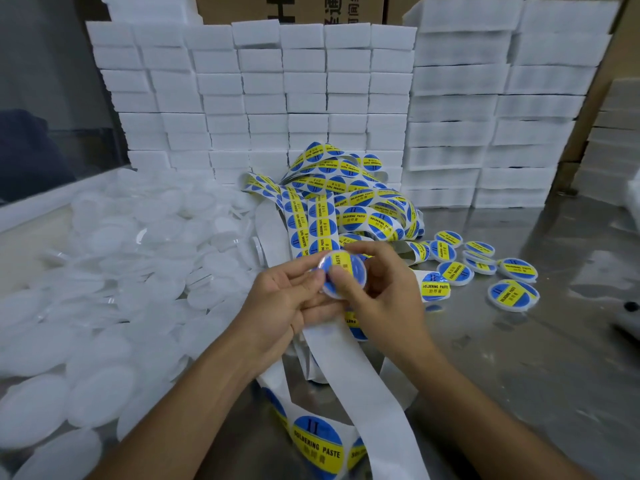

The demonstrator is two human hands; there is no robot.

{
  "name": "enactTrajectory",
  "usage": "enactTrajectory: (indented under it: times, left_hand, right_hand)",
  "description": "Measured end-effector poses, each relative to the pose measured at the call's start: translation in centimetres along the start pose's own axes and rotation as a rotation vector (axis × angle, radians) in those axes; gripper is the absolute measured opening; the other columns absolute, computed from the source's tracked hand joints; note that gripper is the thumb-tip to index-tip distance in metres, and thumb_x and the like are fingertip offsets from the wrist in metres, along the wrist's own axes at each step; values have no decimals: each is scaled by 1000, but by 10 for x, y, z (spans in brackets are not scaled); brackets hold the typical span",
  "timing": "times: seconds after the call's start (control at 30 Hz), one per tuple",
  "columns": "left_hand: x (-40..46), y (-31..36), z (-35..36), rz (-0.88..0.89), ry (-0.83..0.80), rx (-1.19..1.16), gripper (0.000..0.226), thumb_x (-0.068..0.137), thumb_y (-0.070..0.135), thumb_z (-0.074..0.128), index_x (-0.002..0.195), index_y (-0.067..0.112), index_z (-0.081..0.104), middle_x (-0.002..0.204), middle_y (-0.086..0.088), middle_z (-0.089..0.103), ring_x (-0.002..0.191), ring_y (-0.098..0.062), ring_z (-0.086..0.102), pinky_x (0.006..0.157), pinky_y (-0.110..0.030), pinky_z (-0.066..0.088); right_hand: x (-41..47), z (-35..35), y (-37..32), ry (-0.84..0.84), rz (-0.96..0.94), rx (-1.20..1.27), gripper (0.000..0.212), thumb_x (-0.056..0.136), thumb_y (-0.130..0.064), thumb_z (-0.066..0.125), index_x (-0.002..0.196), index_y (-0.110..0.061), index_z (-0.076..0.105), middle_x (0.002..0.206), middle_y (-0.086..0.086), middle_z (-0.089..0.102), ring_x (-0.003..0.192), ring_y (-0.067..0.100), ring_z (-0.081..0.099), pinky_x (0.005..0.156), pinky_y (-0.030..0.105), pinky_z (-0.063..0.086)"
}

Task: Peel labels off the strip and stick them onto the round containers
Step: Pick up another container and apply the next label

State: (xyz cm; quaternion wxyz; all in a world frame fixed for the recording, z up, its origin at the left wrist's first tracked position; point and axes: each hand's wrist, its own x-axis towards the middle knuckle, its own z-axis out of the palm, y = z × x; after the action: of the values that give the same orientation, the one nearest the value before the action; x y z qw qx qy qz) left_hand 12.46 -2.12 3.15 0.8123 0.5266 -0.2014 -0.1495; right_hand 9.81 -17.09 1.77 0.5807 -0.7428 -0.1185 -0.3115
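Note:
A round white container [349, 271] with a blue and yellow "soldering paste" label on top is held between both hands at the centre. My left hand [280, 306] cups it from the left with curled fingers. My right hand [381, 289] grips its right side, thumb pressing on the label. A long label strip [318, 216] lies tangled behind the hands, and its bare white backing [356, 368] runs under my hands toward me, with a label [318, 441] at the bottom.
A large heap of unlabelled white containers [104, 289] fills the left. Several labelled containers [512, 292] lie on the steel table [519, 358] at the right. Stacks of white foam blocks [277, 98] and cardboard boxes [291, 8] wall the back.

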Motion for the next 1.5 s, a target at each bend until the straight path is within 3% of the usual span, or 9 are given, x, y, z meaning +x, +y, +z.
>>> enactTrajectory:
  times: [0.3,0.5,0.67,0.83,1.0,1.13,1.27,1.43,1.5]
  left_hand:
    - [-1,0,2,50,221,172,36,76,17,71,109,3,68,97,-16,75,87,-34,73,69,-45,61]
    - [0,4,-7,88,328,251,24,83,14,70,105,5,70,91,-15,76,84,-32,74,67,-40,62]
    - [-1,4,-4,113,298,404,24,78,35,71,91,15,77,80,-14,75,73,-31,74,67,-41,62]
    - [0,-1,-12,222,386,833,24,86,37,70,68,22,70,50,-5,61,40,-20,56,43,-22,45]
    - [-5,-1,-19,194,316,1257,19,81,28,71,63,25,65,53,11,63,51,-5,60,52,-14,44]
    - [-6,4,-19,199,267,1269,10,76,22,70,68,25,68,65,11,69,64,-3,65,68,-32,58]
    - [-7,4,-23,143,167,1317,10,80,25,68,75,34,67,73,18,66,60,12,57,58,-13,43]
    - [-3,-3,-28,63,149,1446,33,82,41,70,113,30,69,130,15,54,112,-7,55,103,-32,41]
    - [-1,-5,-28,88,200,1434,39,77,43,76,112,29,68,123,8,43,119,-13,42,98,-27,38]
  right_hand:
    - [6,-8,-7,-65,81,-42,10,92,-17,68,102,-17,70,85,3,75,72,17,72,61,32,59]
    - [3,-12,-4,-229,-245,-366,64,72,-28,87,130,-15,62,121,-3,59,97,2,57,78,7,41]
    - [5,-15,-8,-200,-320,-406,48,75,-40,83,115,-16,72,112,-3,66,105,6,61,87,18,49]
    - [23,-45,10,82,-9,-463,37,78,-56,71,99,-26,74,91,-16,71,86,0,63,72,10,43]
    - [39,-88,52,404,277,-657,32,85,-46,69,95,-15,71,100,7,70,92,24,64,74,33,45]
    - [38,-107,77,371,451,-849,26,92,-29,63,93,-6,74,97,18,69,85,32,61,69,35,44]
    - [39,-110,81,253,577,-911,30,95,-17,47,79,0,66,91,23,67,82,37,60,75,41,53]
    - [37,-99,61,387,328,-871,27,94,-17,50,99,0,70,110,22,66,103,41,57,83,45,48]
    - [36,-88,45,463,155,-789,22,94,-14,55,100,-2,72,107,21,67,105,41,56,85,46,43]
